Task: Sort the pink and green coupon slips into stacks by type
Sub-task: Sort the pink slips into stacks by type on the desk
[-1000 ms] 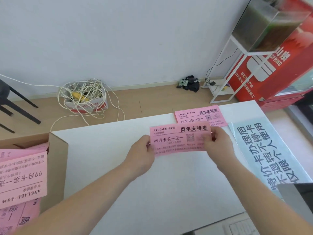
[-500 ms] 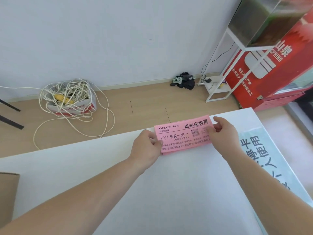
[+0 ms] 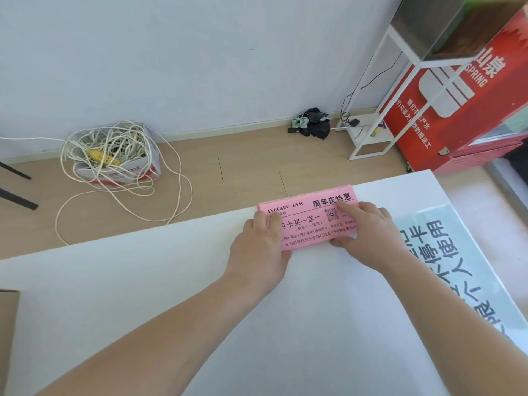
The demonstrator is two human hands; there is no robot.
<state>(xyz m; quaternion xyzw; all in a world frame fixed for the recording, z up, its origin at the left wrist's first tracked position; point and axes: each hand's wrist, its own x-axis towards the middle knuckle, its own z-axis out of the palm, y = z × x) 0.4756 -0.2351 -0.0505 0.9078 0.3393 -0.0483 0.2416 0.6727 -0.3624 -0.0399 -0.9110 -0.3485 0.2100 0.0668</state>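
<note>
A pink coupon slip (image 3: 308,221) with black print lies on top of a thin pink stack at the far edge of the white table (image 3: 171,281). My left hand (image 3: 261,250) rests on the slip's left end, fingers laid over it and thumb at its near edge. My right hand (image 3: 368,232) covers the right end, index finger stretched flat across the print and thumb against the near edge. No green slip is in view.
A pale blue sheet with large black characters (image 3: 457,267) lies on the table to the right of the stack. A cardboard box corner (image 3: 7,324) shows at the left edge. Beyond the table are a box of tangled cord (image 3: 114,158), a white rack (image 3: 371,138) and a red cabinet (image 3: 463,110).
Both hands carried the pink slip away from me and laid it down on the pink stack at the far edge. The view swung right, so the box of slips has almost left the frame.
</note>
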